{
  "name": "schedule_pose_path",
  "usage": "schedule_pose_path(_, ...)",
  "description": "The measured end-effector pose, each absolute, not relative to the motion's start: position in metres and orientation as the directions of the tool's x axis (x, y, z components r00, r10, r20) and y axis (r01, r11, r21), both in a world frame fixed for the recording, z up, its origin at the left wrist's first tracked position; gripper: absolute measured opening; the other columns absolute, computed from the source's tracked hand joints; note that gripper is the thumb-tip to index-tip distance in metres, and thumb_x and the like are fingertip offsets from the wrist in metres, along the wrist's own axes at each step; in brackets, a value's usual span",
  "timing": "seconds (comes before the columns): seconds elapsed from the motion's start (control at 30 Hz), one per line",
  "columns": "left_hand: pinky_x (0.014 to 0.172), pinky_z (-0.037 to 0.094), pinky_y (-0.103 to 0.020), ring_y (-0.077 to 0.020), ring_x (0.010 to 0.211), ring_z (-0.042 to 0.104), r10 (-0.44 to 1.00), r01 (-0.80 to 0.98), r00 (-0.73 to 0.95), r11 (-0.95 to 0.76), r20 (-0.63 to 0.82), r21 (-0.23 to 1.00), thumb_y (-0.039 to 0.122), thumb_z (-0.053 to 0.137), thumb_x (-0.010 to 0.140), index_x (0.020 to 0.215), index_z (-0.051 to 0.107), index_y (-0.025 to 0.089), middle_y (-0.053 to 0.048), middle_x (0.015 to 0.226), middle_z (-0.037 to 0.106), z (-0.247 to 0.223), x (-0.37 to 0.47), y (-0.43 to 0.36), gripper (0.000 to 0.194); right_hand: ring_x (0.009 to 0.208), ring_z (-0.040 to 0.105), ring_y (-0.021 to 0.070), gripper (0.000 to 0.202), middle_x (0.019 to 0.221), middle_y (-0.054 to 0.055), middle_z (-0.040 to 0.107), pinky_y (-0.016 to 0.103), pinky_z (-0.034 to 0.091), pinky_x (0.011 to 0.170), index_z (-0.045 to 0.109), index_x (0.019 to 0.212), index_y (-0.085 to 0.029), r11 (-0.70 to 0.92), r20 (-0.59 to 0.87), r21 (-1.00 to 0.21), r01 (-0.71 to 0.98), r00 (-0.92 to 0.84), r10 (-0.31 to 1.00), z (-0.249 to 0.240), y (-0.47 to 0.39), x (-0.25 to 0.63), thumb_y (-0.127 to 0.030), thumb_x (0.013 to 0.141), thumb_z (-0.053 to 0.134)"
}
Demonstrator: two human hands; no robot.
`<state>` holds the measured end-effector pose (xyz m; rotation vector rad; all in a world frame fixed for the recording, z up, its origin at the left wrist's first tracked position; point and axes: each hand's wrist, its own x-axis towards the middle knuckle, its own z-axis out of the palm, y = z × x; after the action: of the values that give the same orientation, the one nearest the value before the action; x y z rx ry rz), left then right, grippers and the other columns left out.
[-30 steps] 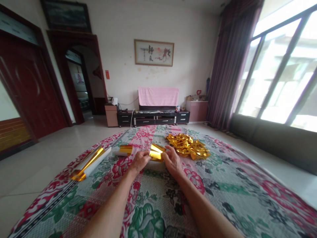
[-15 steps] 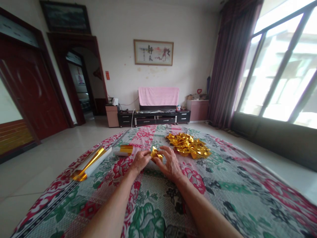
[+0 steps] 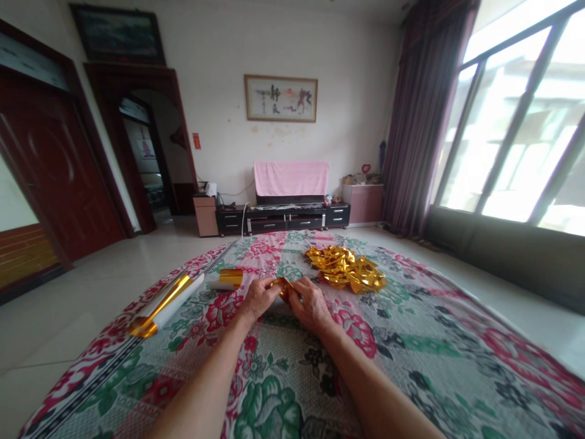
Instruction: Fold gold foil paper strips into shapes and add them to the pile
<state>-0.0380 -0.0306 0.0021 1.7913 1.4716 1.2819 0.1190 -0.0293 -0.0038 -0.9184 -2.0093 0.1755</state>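
Note:
Between my hands, above the flowered cloth (image 3: 274, 360), is a small piece of gold foil (image 3: 284, 286). My left hand (image 3: 260, 299) pinches the foil's left side between thumb and fingers. The right side is gripped by my right hand (image 3: 311, 305), its fingers curled in and a ring showing on one of them. Much of the foil is hidden by the fingers. Beyond my right hand lies a pile of folded gold foil pieces (image 3: 347, 268). A short gold and white roll (image 3: 231, 279) rests to the left of my left hand.
A longer gold and white roll (image 3: 167, 305) lies near the cloth's left edge. Farther back, a low black cabinet (image 3: 287, 221) stands against the wall, with a pink cloth (image 3: 291, 178) above it. Windows and a curtain (image 3: 418, 122) are at the right.
My right hand's fingers have curled down and closed on the foil, which now looks flatter and more covered. The view has shifted slightly.

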Motion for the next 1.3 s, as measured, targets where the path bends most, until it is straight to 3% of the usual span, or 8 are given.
schedule_pose_path(0.17, 0.06, 0.041, -0.022, -0.0134, 0.064, 0.055, 0.947, 0.369, -0.014, -0.294, 0.322, 0.882, 0.037, 0.058, 0.069, 0.081, 0.064, 0.013, 0.0, 0.067, 0.061, 0.002, -0.035, -0.028, 0.028, 0.052, 0.044, 0.0096, 0.019, 0.054, -0.002, 0.051, 0.019, 0.033, 0.051, 0.053, 0.06, -0.017, 0.63, 0.632, -0.601, 0.492, -0.19, 0.751, -0.01, -0.021, 0.119, -0.023, 0.076, 0.046)
schedule_pose_path(0.33, 0.068, 0.046, -0.024, -0.0138, 0.071, 0.059, 0.949, 0.274, -0.03, -0.293, 0.313, 0.916, 0.033, 0.063, 0.065, 0.109, 0.056, 0.011, -0.003, 0.08, 0.064, -0.003, -0.032, -0.025, 0.049, 0.05, 0.043, 0.0093, 0.016, 0.053, -0.003, 0.053, 0.018, 0.034, 0.046, 0.056, 0.065, -0.016, 0.533, 0.547, -0.768, 0.356, -0.069, 0.834, -0.017, -0.012, 0.118, -0.031, 0.072, 0.052)
schedule_pose_path(0.5, 0.067, 0.046, -0.024, -0.0147, 0.071, 0.06, 0.951, 0.295, -0.005, -0.294, 0.309, 0.909, 0.032, 0.06, 0.067, 0.085, 0.063, 0.011, -0.003, 0.075, 0.065, -0.002, -0.032, -0.025, 0.028, 0.061, 0.055, 0.0131, 0.026, 0.074, 0.001, 0.064, 0.022, 0.045, 0.056, 0.06, 0.087, -0.014, 0.489, 0.476, -0.864, 0.12, -0.121, 0.871, -0.019, -0.009, 0.114, -0.033, 0.071, 0.054)
schedule_pose_path(0.6, 0.058, 0.045, -0.022, -0.0128, 0.06, 0.058, 0.966, 0.212, -0.005, -0.252, 0.258, 0.944, 0.03, 0.056, 0.067, 0.081, 0.062, 0.012, 0.0, 0.065, 0.064, -0.001, -0.032, -0.025, 0.023, 0.06, 0.057, 0.0133, 0.026, 0.071, 0.001, 0.064, 0.022, 0.045, 0.055, 0.06, 0.085, -0.014, 0.466, 0.45, -0.881, 0.087, -0.15, 0.88, -0.018, -0.009, 0.114, -0.035, 0.073, 0.051)
schedule_pose_path(0.7, 0.054, 0.043, -0.022, -0.012, 0.056, 0.057, 0.969, 0.204, 0.02, -0.244, 0.245, 0.948, 0.026, 0.054, 0.067, 0.081, 0.062, 0.012, 0.0, 0.064, 0.063, -0.002, -0.035, -0.023, 0.022, 0.06, 0.058, 0.0136, 0.025, 0.069, 0.001, 0.063, 0.022, 0.045, 0.054, 0.059, 0.084, -0.014, 0.453, 0.441, -0.885, 0.11, -0.117, 0.89, -0.017, -0.009, 0.117, -0.035, 0.073, 0.051)
schedule_pose_path(0.8, 0.054, 0.042, -0.021, -0.0116, 0.056, 0.055, 0.949, 0.378, 0.036, -0.303, 0.313, 0.875, 0.021, 0.052, 0.066, 0.076, 0.064, 0.013, 0.001, 0.061, 0.062, -0.001, -0.039, -0.024, 0.018, 0.06, 0.059, 0.0132, 0.031, 0.075, 0.002, 0.065, 0.022, 0.046, 0.056, 0.057, 0.096, -0.015, 0.468, 0.463, -0.868, 0.169, -0.068, 0.884, -0.015, -0.008, 0.119, -0.033, 0.072, 0.052)
schedule_pose_path(1.1, 0.066, 0.045, -0.021, -0.0112, 0.066, 0.057, 0.854, 0.691, -0.03, -0.358, 0.52, 0.628, 0.014, 0.052, 0.07, 0.095, 0.063, 0.018, 0.0, 0.074, 0.064, -0.005, -0.042, -0.021, 0.027, 0.064, 0.062, 0.0145, 0.02, 0.065, -0.002, 0.067, 0.021, 0.039, 0.06, 0.062, 0.092, -0.022, 0.417, 0.486, -0.622, 0.663, -0.09, 0.869, -0.02, -0.008, 0.122, -0.027, 0.076, 0.051)
schedule_pose_path(1.3, 0.077, 0.045, -0.027, -0.0156, 0.079, 0.056, 0.689, 0.81, -0.018, -0.415, 0.725, 0.414, 0.012, 0.054, 0.068, 0.077, 0.061, 0.017, -0.004, 0.08, 0.059, -0.004, -0.047, -0.022, 0.013, 0.068, 0.063, 0.0156, 0.032, 0.067, 0.0, 0.068, 0.022, 0.038, 0.063, 0.058, 0.106, -0.017, 0.26, 0.376, -0.67, 0.695, 0.016, 0.927, -0.016, -0.006, 0.121, -0.021, 0.075, 0.052)
